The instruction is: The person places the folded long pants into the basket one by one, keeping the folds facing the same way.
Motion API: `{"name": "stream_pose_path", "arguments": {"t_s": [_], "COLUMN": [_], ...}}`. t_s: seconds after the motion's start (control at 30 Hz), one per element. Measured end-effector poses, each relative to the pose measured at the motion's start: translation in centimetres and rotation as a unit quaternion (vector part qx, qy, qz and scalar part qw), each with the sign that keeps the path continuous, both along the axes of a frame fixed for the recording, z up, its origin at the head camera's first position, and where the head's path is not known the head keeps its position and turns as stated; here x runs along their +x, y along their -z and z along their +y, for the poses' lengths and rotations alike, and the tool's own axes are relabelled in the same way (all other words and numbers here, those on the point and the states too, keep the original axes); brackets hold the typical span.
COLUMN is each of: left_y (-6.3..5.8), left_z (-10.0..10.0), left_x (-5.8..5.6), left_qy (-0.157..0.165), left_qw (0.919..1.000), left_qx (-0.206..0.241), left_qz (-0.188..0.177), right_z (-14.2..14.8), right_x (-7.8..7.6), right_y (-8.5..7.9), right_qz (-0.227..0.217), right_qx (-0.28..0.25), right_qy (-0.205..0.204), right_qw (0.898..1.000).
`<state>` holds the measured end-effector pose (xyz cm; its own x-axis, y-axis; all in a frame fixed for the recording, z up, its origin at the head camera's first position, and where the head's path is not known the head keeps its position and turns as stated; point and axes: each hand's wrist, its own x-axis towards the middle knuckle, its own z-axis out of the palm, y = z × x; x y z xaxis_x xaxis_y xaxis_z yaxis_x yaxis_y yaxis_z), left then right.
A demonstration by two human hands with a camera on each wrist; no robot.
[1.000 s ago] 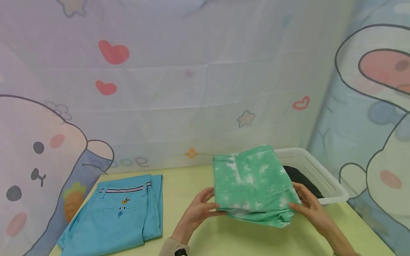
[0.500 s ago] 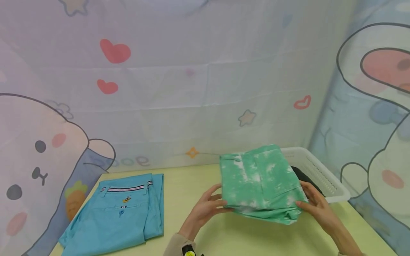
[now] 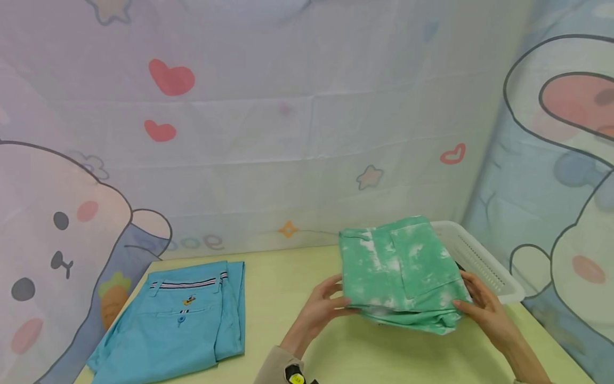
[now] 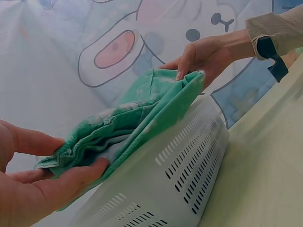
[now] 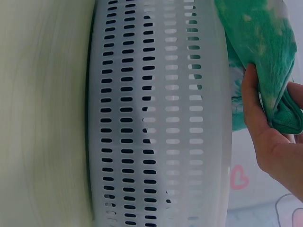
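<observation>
A folded green-and-white tie-dye garment (image 3: 403,266), in several layers, is held up between both hands in front of the basket. My left hand (image 3: 320,309) pinches its left edge, thumb above and fingers beneath, as the left wrist view shows on the layered fold (image 4: 118,127). At the opposite edge my right hand (image 3: 486,312) grips the near right corner, thumb on top. In the right wrist view the cloth (image 5: 265,42) hangs over the rim of the white slotted basket (image 5: 161,118). Most of the basket's inside is hidden behind the garment in the head view.
Folded blue trousers (image 3: 168,325) with a striped waistband lie on the left of the pale yellow table (image 3: 278,277). The white basket (image 3: 472,256) stands at the back right, near a cartoon-printed curtain (image 3: 307,133). A sliver of something dark shows inside the basket.
Both hands have carried the green garment to the right, further across the basket. It now covers nearly all of the dark item in there. The blue trousers have stayed in place.
</observation>
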<state>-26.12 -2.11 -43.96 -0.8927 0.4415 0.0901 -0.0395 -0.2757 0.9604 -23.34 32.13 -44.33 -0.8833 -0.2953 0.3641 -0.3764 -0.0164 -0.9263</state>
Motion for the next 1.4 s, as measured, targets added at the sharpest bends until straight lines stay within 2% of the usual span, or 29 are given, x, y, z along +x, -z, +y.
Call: {"name": "stream_pose_path", "arguments": {"t_s": [0.27,0.53,0.73,0.93,1.2,1.4], "left_y": [0.4,0.7,0.5,0.3,0.4,0.4], "left_z": [0.9,2.0,2.5,3.0,3.5,3.8], "left_x": [0.1,0.0,-0.1,-0.2,-0.9,-1.2], "left_qy": [-0.014,-0.015,-0.017,-0.013,-0.008,-0.009], "left_qw": [0.9998,0.9997,0.9997,0.9996,0.9991,0.9995], "left_qx": [0.011,0.018,0.015,0.011,-0.004,-0.016], "left_qz": [0.001,0.001,0.008,0.024,0.04,0.027], "right_z": [0.6,1.2,1.7,2.1,2.6,2.9], "right_x": [-0.2,-0.4,-0.7,-1.0,-1.5,-1.8], "right_y": [0.1,0.2,0.3,0.5,0.6,0.4], "right_qz": [-0.004,-0.004,0.001,0.007,-0.006,-0.015], "right_qx": [-0.018,-0.019,-0.025,-0.049,-0.03,-0.024], "right_qy": [-0.01,0.007,0.008,-0.011,0.004,-0.002], "right_qw": [1.0,1.0,1.0,0.999,1.0,1.0]}}
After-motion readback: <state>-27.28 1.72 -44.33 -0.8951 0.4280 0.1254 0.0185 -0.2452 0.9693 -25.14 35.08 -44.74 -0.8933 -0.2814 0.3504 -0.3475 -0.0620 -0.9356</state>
